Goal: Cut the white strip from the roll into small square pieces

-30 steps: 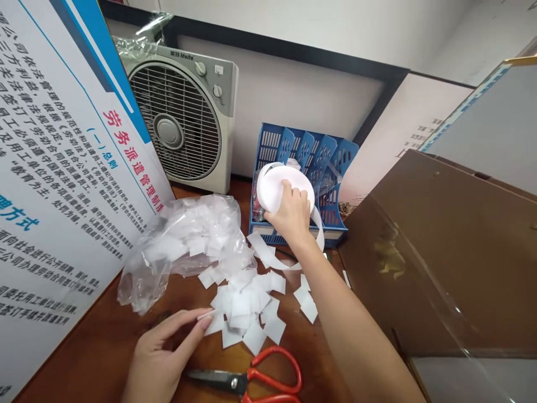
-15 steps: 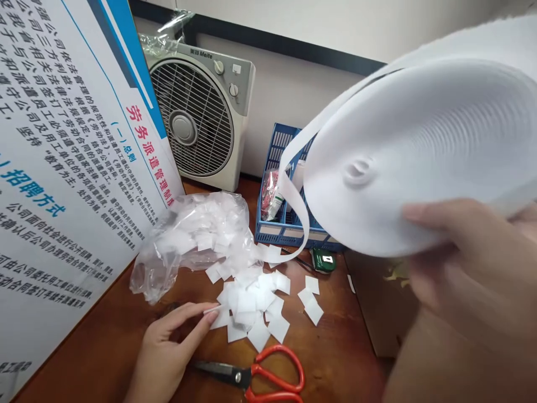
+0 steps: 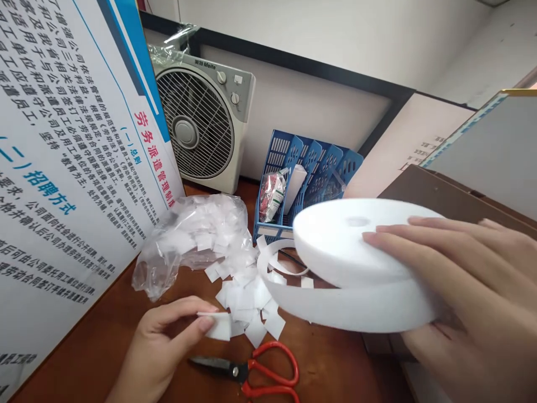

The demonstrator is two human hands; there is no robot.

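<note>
My right hand (image 3: 465, 280) grips a large roll of white tape (image 3: 331, 240), tilted over the table with its flat face upward. A loose strip of it (image 3: 331, 308) loops from the roll toward the pile. Between thumb and fingers, my left hand (image 3: 168, 336) pinches a white square piece (image 3: 220, 326). Just beyond lie several cut white squares (image 3: 241, 299), heaped in front of a clear plastic bag (image 3: 168, 252) that holds more of them. Red-handled scissors (image 3: 251, 369) rest near my left hand.
A box fan (image 3: 205, 123) stands at the back left, beside a large printed board (image 3: 62, 184). Behind the roll is a blue file rack (image 3: 274, 145) holding a red-and-white packet (image 3: 272, 196). A brown box-like surface (image 3: 457, 201) is at the right.
The roll has swung down from the upper right and its face has turned upward. My left hand has lifted the pinched square slightly and turned it toward me.
</note>
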